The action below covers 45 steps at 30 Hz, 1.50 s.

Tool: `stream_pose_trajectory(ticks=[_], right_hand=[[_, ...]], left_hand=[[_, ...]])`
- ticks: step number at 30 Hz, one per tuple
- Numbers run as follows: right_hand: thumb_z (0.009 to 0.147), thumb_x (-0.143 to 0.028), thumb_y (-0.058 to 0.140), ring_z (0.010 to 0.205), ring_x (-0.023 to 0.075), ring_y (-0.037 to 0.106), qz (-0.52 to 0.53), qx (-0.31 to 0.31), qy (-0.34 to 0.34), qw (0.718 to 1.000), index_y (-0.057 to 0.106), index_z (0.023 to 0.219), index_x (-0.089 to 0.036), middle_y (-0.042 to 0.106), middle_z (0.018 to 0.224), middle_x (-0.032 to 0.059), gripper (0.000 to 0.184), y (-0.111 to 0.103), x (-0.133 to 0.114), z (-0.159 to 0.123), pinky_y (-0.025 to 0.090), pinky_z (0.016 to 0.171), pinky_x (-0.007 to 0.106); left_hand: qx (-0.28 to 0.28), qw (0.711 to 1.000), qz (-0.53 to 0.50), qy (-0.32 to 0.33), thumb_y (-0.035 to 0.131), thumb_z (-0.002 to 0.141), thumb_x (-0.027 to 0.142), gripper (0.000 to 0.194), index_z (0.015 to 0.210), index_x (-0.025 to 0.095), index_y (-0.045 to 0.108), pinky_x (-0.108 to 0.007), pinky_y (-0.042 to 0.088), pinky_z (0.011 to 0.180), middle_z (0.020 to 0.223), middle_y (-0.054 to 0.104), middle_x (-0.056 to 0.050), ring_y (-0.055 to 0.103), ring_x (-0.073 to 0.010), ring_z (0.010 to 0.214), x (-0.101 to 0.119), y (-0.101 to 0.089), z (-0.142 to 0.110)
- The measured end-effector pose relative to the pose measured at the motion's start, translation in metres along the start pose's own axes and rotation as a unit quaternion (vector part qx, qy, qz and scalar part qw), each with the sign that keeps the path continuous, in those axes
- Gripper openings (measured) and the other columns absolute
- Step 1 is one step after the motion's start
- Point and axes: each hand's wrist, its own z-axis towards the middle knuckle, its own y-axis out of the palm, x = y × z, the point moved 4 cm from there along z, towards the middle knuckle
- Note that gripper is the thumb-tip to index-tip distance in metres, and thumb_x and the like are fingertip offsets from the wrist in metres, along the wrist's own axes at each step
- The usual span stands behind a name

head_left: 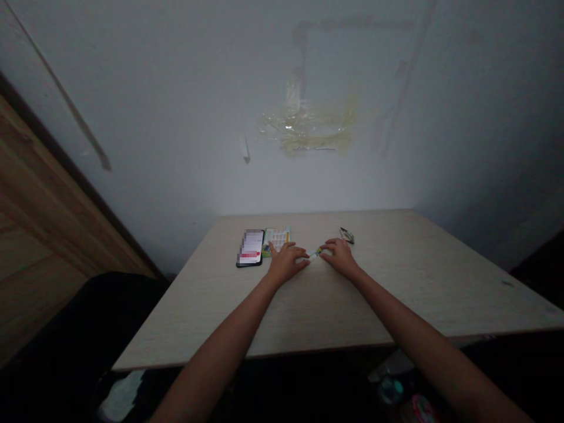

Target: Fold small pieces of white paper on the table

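Between my two hands, low over the table, is a small narrow white strip (314,255) with yellow and blue print at its right end. The fingertips of my left hand (285,262) pinch in at the strip's left end. At the printed end, the thumb and fingers of my right hand (340,256) close on it. A printed card or leaflet (277,237) with rows of small pictures lies behind my left hand, which partly covers it. Left of that card lies a phone (251,249) with a lit, blurred screen. Just beyond my right hand is a small dark-and-pale object (347,235) I cannot identify.
The pale wooden table (317,317) meets a wall (176,117) carrying peeling clear tape (312,132). Wooden boards (39,223) stand at the left. Below the front edge at right are a bottle (390,388) and other dim items.
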Motion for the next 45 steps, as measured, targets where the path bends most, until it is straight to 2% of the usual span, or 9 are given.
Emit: stream_pose_trajectory(ticks=[6,14,18,22,25,29,34,40,45], right_hand=[[0.076,-0.035,0.073,0.112,0.0257,0.056,0.036,0.005,0.004,0.999,0.079,0.094,-0.025,0.067,0.112,0.009,0.021,0.002,0.004,0.002,0.037,0.101,0.039],[0.078,-0.04,0.072,0.109,0.0251,0.057,0.041,0.018,-0.005,0.999,0.077,0.1,-0.021,0.069,0.108,0.0096,0.029,0.001,0.004,0.002,0.038,0.099,0.037],[0.081,-0.044,0.068,0.106,0.0254,0.059,0.043,0.044,0.012,0.998,0.076,0.094,-0.017,0.071,0.101,0.0106,0.031,-0.002,0.002,0.001,0.039,0.098,0.037],[0.081,-0.047,0.066,0.102,0.026,0.061,0.059,0.037,0.023,0.997,0.077,0.086,-0.018,0.073,0.096,0.011,0.031,-0.004,-0.006,0.001,0.039,0.097,0.038],[0.082,-0.044,0.066,0.102,0.0249,0.062,0.098,0.011,0.011,0.995,0.077,0.09,-0.02,0.075,0.097,0.0085,0.028,-0.003,-0.016,0.0,0.041,0.096,0.037],[0.081,-0.041,0.067,0.101,0.0251,0.065,0.135,0.011,-0.01,0.991,0.077,0.09,-0.02,0.076,0.098,0.0076,0.025,-0.005,-0.028,0.0,0.042,0.097,0.039],[0.081,-0.038,0.067,0.098,0.0246,0.069,0.219,0.002,0.002,0.976,0.076,0.094,-0.019,0.077,0.098,0.0082,0.025,-0.004,-0.031,-0.001,0.049,0.093,0.038],[0.078,-0.041,0.068,0.091,0.0236,0.072,0.34,-0.021,0.026,0.94,0.074,0.096,-0.016,0.077,0.095,0.0101,0.031,0.004,-0.031,-0.001,0.054,0.09,0.04],[0.077,-0.04,0.07,0.09,0.0233,0.073,0.366,-0.027,0.038,0.93,0.074,0.095,-0.017,0.077,0.094,0.0094,0.03,0.008,-0.031,-0.001,0.055,0.089,0.04]], left_hand=[[0.015,1.0,-0.009,-0.001,0.071,0.082,0.045,0.021,0.101,0.036,0.073,-0.076,-0.02,0.104,0.119,0.072,0.002,0.048,-0.0297,0.129,0.004,-0.003,0.0],[0.027,0.999,-0.009,-0.017,0.066,0.086,0.047,0.024,0.102,0.032,0.074,-0.075,-0.017,0.107,0.115,0.072,-0.003,0.053,-0.0278,0.122,0.011,-0.008,-0.001],[0.042,0.998,-0.01,-0.045,0.06,0.089,0.051,0.028,0.105,0.032,0.074,-0.073,-0.014,0.11,0.118,0.071,-0.004,0.054,-0.0267,0.121,0.013,-0.009,-0.001],[0.054,0.996,-0.022,-0.069,0.056,0.092,0.051,0.031,0.109,0.031,0.072,-0.072,-0.012,0.111,0.119,0.071,-0.004,0.055,-0.0268,0.121,0.014,-0.009,-0.001],[0.055,0.995,-0.035,-0.082,0.055,0.092,0.051,0.031,0.108,0.031,0.073,-0.073,-0.012,0.11,0.12,0.071,-0.004,0.056,-0.0271,0.12,0.015,-0.009,0.0],[0.047,0.993,-0.048,-0.092,0.058,0.091,0.049,0.029,0.108,0.031,0.073,-0.072,-0.011,0.111,0.122,0.071,-0.004,0.055,-0.0279,0.122,0.016,-0.007,0.001],[0.049,0.992,-0.076,-0.087,0.059,0.089,0.049,0.027,0.105,0.032,0.074,-0.071,-0.008,0.113,0.121,0.071,-0.002,0.055,-0.029,0.124,0.014,-0.004,0.001],[0.052,0.992,-0.077,-0.086,0.061,0.088,0.05,0.028,0.105,0.032,0.074,-0.069,-0.003,0.116,0.119,0.073,-0.003,0.057,-0.0286,0.122,0.013,-0.002,0.003],[0.057,0.99,-0.082,-0.101,0.063,0.086,0.051,0.028,0.103,0.031,0.074,-0.069,0.0,0.116,0.117,0.073,-0.004,0.059,-0.0282,0.119,0.013,-0.003,0.004]])
